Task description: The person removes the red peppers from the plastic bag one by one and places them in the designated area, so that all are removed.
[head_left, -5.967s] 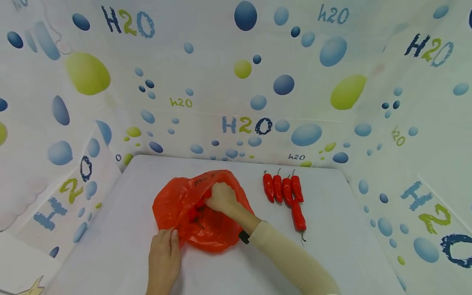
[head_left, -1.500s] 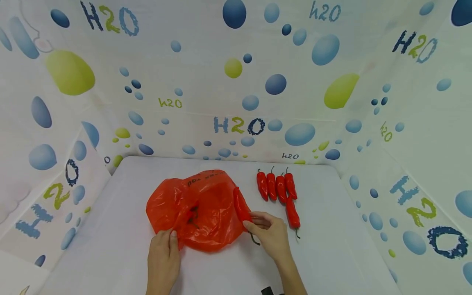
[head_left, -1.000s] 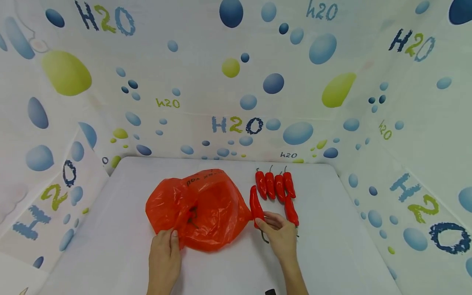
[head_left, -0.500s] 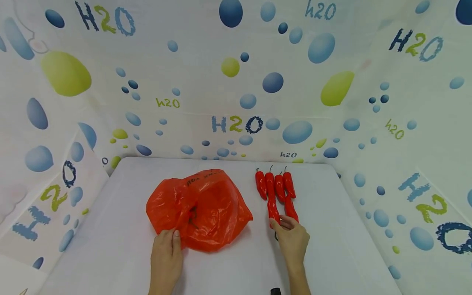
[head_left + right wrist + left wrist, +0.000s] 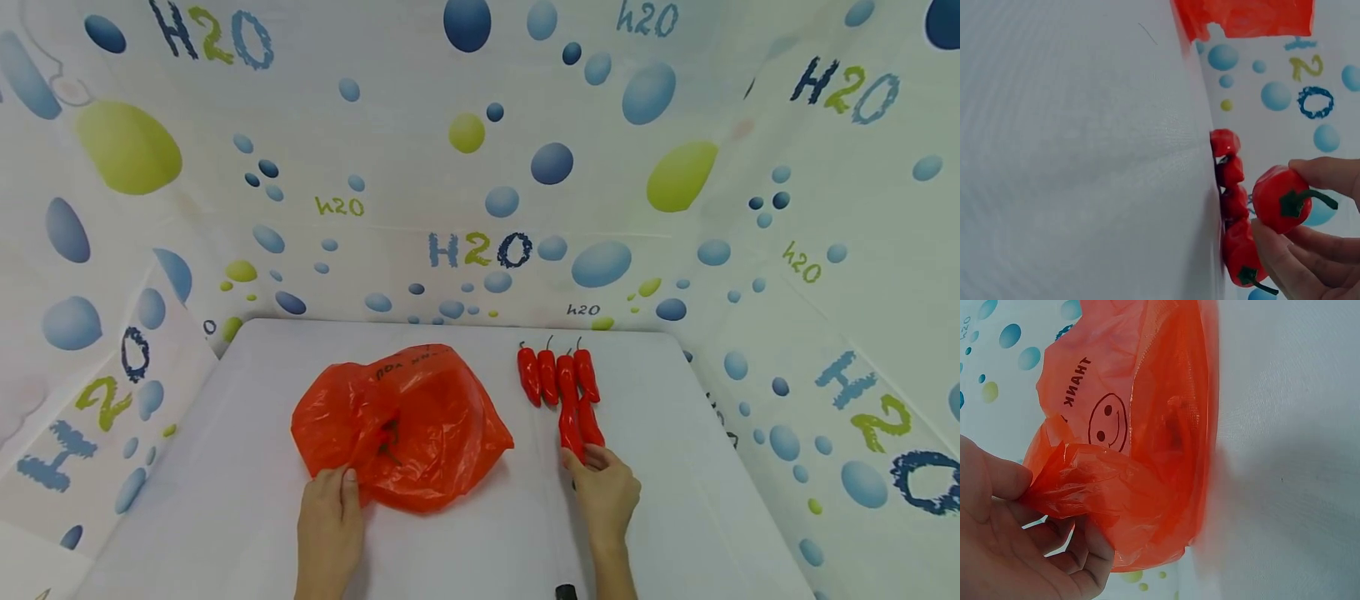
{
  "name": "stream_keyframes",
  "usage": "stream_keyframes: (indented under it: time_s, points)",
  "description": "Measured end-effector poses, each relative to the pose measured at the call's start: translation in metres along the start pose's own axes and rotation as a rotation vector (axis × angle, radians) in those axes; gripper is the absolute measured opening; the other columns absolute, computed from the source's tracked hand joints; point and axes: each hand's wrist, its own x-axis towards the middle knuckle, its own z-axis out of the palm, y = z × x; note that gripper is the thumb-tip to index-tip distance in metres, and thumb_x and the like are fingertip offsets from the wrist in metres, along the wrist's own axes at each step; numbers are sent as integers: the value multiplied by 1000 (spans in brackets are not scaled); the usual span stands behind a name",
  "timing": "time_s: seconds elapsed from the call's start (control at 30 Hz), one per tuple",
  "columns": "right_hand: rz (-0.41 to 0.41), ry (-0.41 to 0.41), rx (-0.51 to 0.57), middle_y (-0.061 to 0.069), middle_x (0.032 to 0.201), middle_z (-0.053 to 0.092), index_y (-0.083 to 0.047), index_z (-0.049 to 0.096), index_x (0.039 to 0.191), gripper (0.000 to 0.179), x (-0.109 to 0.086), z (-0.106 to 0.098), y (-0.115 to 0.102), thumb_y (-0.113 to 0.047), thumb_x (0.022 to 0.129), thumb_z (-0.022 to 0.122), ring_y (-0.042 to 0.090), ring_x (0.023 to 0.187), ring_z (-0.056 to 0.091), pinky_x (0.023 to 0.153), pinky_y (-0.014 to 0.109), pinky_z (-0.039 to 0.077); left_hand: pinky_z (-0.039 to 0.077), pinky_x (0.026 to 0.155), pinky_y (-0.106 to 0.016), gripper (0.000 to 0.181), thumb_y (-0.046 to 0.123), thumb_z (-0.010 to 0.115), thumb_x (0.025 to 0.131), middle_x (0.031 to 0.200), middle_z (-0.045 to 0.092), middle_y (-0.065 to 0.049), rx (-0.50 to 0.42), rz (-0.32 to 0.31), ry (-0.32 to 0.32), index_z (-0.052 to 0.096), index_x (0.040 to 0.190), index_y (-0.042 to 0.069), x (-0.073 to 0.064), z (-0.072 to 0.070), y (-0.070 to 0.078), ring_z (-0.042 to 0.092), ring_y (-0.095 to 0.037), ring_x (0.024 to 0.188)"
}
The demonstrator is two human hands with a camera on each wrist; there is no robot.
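Observation:
My left hand (image 5: 330,521) pinches the near-left rim of a red plastic bag (image 5: 442,425). In the left wrist view, thumb and fingers grip the gathered film (image 5: 1079,487), which bears a printed smiley face. Green stems (image 5: 391,442) show in the bag's mouth; the rest of its contents is hidden. My right hand (image 5: 609,496) holds a red chili pepper (image 5: 570,429) by its stem end, between thumb and fingers. In the right wrist view this pepper (image 5: 1275,197) is off the table, its green stem toward the hand. It points at the row of peppers.
Several red chili peppers (image 5: 528,377) lie side by side at the back right of the white table (image 5: 450,554). Another pepper (image 5: 589,423) lies in front of the row's right end, beside the held one. A patterned backdrop (image 5: 405,150) encloses the table's back and sides.
My right hand came out of the bag with a chili pepper and carried it right, to the front of the row. My left hand has stayed on the bag's rim.

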Motion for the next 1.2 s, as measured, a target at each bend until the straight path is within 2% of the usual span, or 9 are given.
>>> stream_keyframes:
  time_s: [0.4, 0.7, 1.0, 1.2]
  points:
    - [-31, 17, -94, 14, 86, 78, 3, 78, 109, 44, -1, 7, 12, -28, 81, 91, 27, 73, 75, 63, 37, 58, 45, 84, -51, 32, 14, 48, 110, 102, 63, -16, 3, 15, 10, 67, 120, -10, -1, 0, 1, 54, -35, 97]
    - [-73, 18, -131, 14, 84, 78, 5, 78, 107, 45, 2, 12, 19, -28, 80, 93, 26, 69, 75, 63, 40, 59, 44, 87, -50, 36, 18, 45, 112, 103, 62, -15, 9, -33, -41, 65, 124, -9, 0, -1, 5, 52, -33, 100]
    - [-81, 7, -138, 17, 85, 78, 5, 77, 108, 52, 4, 13, 17, -32, 77, 95, 28, 71, 75, 67, 46, 60, 44, 85, -50, 32, 15, 48, 110, 99, 62, -15, -2, 5, 6, 67, 119, -9, -2, -2, 3, 53, -34, 97]
    - [-86, -3, -166, 18, 85, 77, 6, 76, 109, 56, 3, 11, 13, -34, 76, 96, 28, 70, 75, 66, 46, 61, 44, 83, -48, 34, 17, 47, 111, 100, 61, -14, 8, -11, -20, 67, 122, -9, -2, -5, 3, 52, -32, 96]
